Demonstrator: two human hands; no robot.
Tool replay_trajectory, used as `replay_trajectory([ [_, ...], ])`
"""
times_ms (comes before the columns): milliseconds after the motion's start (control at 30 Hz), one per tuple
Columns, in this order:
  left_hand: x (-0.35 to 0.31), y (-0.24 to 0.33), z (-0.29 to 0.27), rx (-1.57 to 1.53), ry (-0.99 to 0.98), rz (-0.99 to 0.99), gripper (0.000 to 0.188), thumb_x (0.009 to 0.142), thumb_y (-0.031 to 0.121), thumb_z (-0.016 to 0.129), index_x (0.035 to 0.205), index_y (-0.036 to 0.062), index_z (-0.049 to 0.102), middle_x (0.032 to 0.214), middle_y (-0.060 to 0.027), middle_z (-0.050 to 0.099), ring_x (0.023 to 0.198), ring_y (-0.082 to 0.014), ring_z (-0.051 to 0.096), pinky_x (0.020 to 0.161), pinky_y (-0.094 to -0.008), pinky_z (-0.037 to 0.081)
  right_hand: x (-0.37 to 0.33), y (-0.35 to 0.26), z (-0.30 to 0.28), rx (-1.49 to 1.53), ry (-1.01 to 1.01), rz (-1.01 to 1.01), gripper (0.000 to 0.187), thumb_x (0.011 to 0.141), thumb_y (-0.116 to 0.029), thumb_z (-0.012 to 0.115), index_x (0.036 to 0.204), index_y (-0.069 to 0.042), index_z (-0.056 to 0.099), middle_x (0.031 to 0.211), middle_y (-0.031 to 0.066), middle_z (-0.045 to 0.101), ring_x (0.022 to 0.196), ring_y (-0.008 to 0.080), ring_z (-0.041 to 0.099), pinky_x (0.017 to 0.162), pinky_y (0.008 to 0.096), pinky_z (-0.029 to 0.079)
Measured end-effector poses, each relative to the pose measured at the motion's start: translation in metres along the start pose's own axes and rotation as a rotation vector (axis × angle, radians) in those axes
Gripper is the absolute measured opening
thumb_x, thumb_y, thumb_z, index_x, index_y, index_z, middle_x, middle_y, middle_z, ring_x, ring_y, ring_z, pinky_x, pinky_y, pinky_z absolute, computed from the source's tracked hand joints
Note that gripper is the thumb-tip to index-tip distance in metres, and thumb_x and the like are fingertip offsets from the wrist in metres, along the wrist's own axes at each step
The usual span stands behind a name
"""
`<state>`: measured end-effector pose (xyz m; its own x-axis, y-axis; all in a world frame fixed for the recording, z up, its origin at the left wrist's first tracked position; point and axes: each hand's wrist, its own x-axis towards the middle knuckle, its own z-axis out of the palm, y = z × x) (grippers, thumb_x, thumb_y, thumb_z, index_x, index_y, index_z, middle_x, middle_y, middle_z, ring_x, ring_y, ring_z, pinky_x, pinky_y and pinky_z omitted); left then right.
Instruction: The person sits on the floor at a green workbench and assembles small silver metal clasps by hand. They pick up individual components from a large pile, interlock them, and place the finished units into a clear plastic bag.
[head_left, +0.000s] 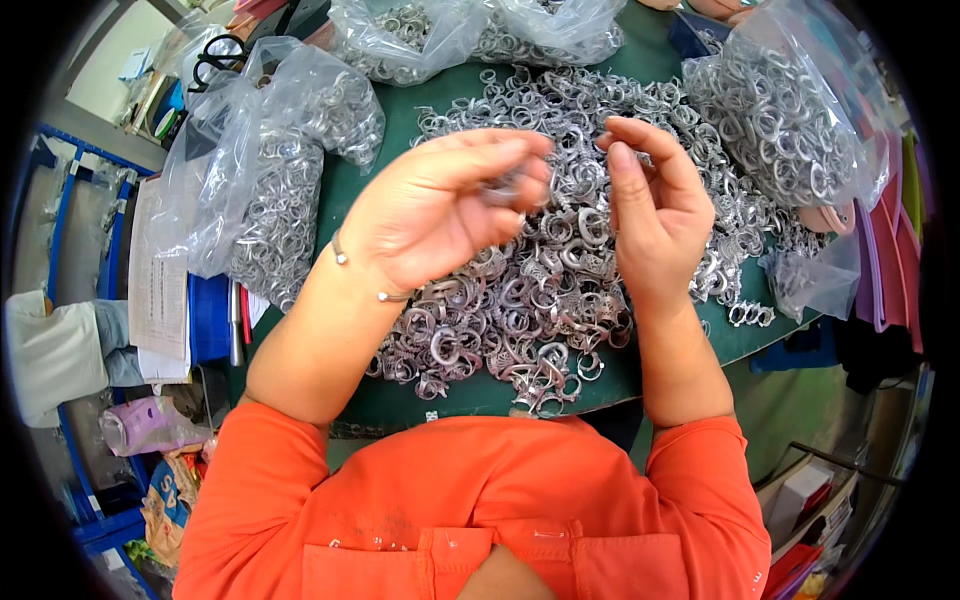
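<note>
A broad pile of silver-grey metal rings [575, 240] covers the middle of the green table. Above its left side is my left hand [440, 195], palm turned inward and fingers curled. A blurred grey ring [500, 187] shows between its thumb and fingers. My right hand [660, 205] is held over the pile's right side, a short gap away from the left one. Its thumb and forefinger come close together and the other fingers bend behind them. Whether anything sits in that grip is hidden.
Clear plastic bags full of rings stand left [275, 200], at the back [405, 45] and right [775, 125]. Black-handled scissors [215, 60] lie at the back left. A small clear bag [815, 275] rests by the right edge. Papers [160, 265] hang beside the table's left side.
</note>
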<state>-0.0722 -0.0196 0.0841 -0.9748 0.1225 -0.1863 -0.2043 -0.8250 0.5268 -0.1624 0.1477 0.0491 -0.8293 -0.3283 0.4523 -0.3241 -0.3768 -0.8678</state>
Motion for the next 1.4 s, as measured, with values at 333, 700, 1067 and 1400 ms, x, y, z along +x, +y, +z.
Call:
replay_trajectory([
  [333, -0.045, 0.008, -0.029, -0.427, 0.006, 0.283, 0.018, 0.098, 0.019, 0.05, 0.098, 0.0031, 0.059, 0.086, -0.0045, 0.053, 0.075, -0.0166, 0.054, 0.056, -0.0259, 0.044, -0.004, 0.022, 0.009, -0.816, -0.496, -0.158, 0.014, 0.08, -0.015, 0.071, 0.086, -0.004, 0.066, 0.084, 0.0112, 0.06, 0.076, 0.0294, 0.061, 0.065, 0.0379, 0.049],
  [700, -0.037, -0.007, -0.021, 0.034, 0.068, 0.121, 0.037, 0.101, 0.025, 0.043, 0.128, -0.0001, 0.051, 0.108, -0.0138, 0.062, 0.086, -0.0204, 0.065, 0.055, -0.0246, 0.051, 0.03, -0.016, 0.025, -0.523, -0.448, -0.052, 0.011, 0.081, -0.01, 0.073, 0.086, -0.001, 0.068, 0.074, 0.0056, 0.061, 0.058, 0.0127, 0.053, 0.052, 0.0265, 0.042],
  [1067, -0.033, -0.004, -0.024, -0.06, 0.201, 0.249, 0.025, 0.095, 0.027, 0.052, 0.1, 0.0029, 0.059, 0.091, -0.0074, 0.055, 0.075, -0.0156, 0.053, 0.053, -0.0235, 0.042, 0.049, 0.009, 0.003, -0.984, -0.713, 0.087, 0.015, 0.073, -0.013, 0.073, 0.083, -0.001, 0.07, 0.083, 0.0151, 0.061, 0.08, 0.032, 0.062, 0.072, 0.0402, 0.049],
  [1400, -0.029, -0.01, -0.02, 0.282, 0.269, 0.311, 0.031, 0.091, 0.014, 0.064, 0.118, 0.0011, 0.058, 0.096, -0.0056, 0.064, 0.074, -0.0101, 0.059, 0.049, -0.0196, 0.044, 0.047, -0.015, 0.015, 0.186, -0.594, 0.616, 0.007, 0.086, -0.008, 0.066, 0.089, -0.004, 0.062, 0.071, -0.0022, 0.059, 0.054, 0.002, 0.048, 0.043, 0.0164, 0.031],
])
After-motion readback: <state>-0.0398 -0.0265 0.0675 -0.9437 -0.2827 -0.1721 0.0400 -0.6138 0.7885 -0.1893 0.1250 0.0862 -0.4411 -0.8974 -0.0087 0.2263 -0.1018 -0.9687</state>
